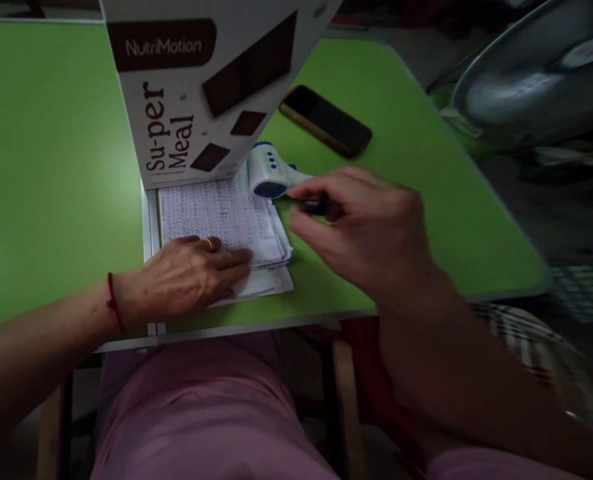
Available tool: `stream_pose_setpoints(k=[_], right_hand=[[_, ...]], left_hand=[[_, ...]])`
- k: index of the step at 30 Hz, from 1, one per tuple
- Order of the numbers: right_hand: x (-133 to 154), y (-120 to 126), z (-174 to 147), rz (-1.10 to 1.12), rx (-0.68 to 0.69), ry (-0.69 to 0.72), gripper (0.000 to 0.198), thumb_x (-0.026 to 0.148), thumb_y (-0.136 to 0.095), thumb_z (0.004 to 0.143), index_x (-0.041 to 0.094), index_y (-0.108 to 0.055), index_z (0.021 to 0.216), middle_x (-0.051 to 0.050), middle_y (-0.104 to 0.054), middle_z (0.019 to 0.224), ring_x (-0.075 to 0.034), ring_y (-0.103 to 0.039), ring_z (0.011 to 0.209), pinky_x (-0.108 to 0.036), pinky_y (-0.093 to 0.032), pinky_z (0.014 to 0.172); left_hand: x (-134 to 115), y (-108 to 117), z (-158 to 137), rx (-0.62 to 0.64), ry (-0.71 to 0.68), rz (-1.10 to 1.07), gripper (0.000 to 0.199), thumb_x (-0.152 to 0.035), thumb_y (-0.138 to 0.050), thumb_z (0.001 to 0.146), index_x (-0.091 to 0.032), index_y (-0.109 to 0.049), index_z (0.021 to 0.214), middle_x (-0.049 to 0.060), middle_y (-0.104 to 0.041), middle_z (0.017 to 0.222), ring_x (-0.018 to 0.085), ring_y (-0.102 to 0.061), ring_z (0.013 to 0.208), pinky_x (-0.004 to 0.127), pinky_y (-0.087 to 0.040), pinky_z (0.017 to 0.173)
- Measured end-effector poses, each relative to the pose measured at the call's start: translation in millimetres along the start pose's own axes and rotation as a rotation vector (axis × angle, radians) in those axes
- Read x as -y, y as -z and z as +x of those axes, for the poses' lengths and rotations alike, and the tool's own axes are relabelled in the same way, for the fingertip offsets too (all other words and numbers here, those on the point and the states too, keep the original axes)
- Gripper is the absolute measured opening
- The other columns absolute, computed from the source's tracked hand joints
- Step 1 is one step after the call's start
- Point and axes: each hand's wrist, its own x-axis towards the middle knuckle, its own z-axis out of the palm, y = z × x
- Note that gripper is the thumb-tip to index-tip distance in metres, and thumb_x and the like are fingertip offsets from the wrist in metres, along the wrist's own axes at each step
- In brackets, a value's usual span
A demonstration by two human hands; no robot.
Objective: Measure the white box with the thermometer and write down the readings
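Note:
My left hand (191,273) lies flat on a stack of handwritten papers (211,213), fingers stretched across the lower part of the sheets. A gold ring and a red cord bracelet are on it. Held above the table, my right hand (366,220) pinches a small black object (313,205); motion blur and the fingers hide its kind. Just left of that hand lies a white and blue infrared thermometer gun (269,172), its head touching or overlapping the papers' right edge. A white NutriMotion box (171,127) stands at the back of the papers, covering their upper end.
A smartphone (326,120) in a brownish case lies on the green table (51,167) behind my right hand. White trim marks a seam in the tabletop left of the papers. Off the right side are a large metal basin (516,80) and a checked cloth (531,340).

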Motion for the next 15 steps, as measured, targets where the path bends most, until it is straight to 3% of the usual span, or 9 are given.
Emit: stream_pose_setpoints(k=[3,5,6,8,9,11,13,15], right_hand=[[3,-11,10,-0.13,0.118,0.038,0.011,0.018,-0.065,0.079,0.023,-0.073,0.086,-0.004,-0.07,0.083,-0.018,-0.06,0.069,-0.032,-0.037,0.058],[10,-23,12,-0.227,0.203,0.071,0.012,0.018,-0.063,0.081,0.021,-0.075,0.084,-0.005,-0.07,0.082,-0.018,-0.059,0.068,-0.032,-0.034,0.056],[13,-28,12,-0.268,0.25,0.088,0.015,0.018,-0.061,0.082,0.02,-0.075,0.084,-0.006,-0.071,0.082,-0.018,-0.059,0.068,-0.032,-0.034,0.056],[20,-35,11,-0.321,0.32,0.105,0.019,0.016,-0.059,0.084,0.02,-0.077,0.087,-0.007,-0.072,0.084,-0.019,-0.061,0.07,-0.031,-0.036,0.056],[22,-36,11,-0.326,0.333,0.107,0.02,0.016,-0.058,0.084,0.02,-0.077,0.09,-0.008,-0.073,0.086,-0.019,-0.062,0.071,-0.031,-0.038,0.056],[20,-32,12,-0.282,0.321,0.111,0.023,0.018,-0.056,0.087,0.02,-0.076,0.097,-0.008,-0.074,0.09,-0.019,-0.064,0.072,-0.031,-0.044,0.058],[11,-24,16,-0.229,0.26,0.088,0.024,0.021,-0.054,0.089,0.018,-0.074,0.102,-0.008,-0.073,0.094,-0.019,-0.066,0.076,-0.032,-0.05,0.064],[-5,-15,22,-0.259,0.2,0.021,0.028,0.023,-0.057,0.087,0.015,-0.072,0.109,-0.013,-0.071,0.104,-0.024,-0.068,0.089,-0.038,-0.055,0.073]], left_hand=[[1,4,-1,-0.039,-0.065,-0.004,0.022,-0.026,-0.048,0.105,-0.016,-0.068,0.105,0.004,-0.073,0.122,0.02,-0.069,0.086,0.033,-0.056,0.067],[2,10,-2,-0.133,-0.15,-0.005,0.025,-0.024,-0.044,0.106,-0.016,-0.067,0.1,0.004,-0.075,0.102,0.017,-0.068,0.078,0.03,-0.055,0.065],[3,13,-3,-0.22,-0.18,0.003,0.023,-0.023,-0.044,0.106,-0.017,-0.066,0.1,0.003,-0.074,0.094,0.015,-0.067,0.075,0.029,-0.054,0.065],[9,21,-5,-0.523,-0.155,0.029,0.012,-0.024,-0.049,0.103,-0.02,-0.061,0.104,0.0,-0.07,0.085,0.014,-0.064,0.073,0.029,-0.054,0.065],[15,24,-6,-0.705,-0.085,0.03,0.008,-0.026,-0.054,0.1,-0.023,-0.059,0.106,0.0,-0.068,0.086,0.015,-0.063,0.074,0.03,-0.053,0.065],[32,28,-9,-1.061,0.13,-0.002,0.018,-0.037,-0.062,0.095,-0.028,-0.054,0.109,-0.001,-0.063,0.093,0.016,-0.06,0.079,0.033,-0.051,0.064],[55,25,-13,-1.266,0.298,-0.048,0.044,-0.064,-0.064,0.09,-0.032,-0.049,0.118,0.0,-0.056,0.106,0.017,-0.058,0.087,0.036,-0.049,0.068],[80,17,-19,-1.157,0.541,-0.245,0.072,-0.076,-0.069,0.08,-0.03,-0.041,0.129,0.002,-0.05,0.122,0.024,-0.054,0.114,0.041,-0.051,0.089]])
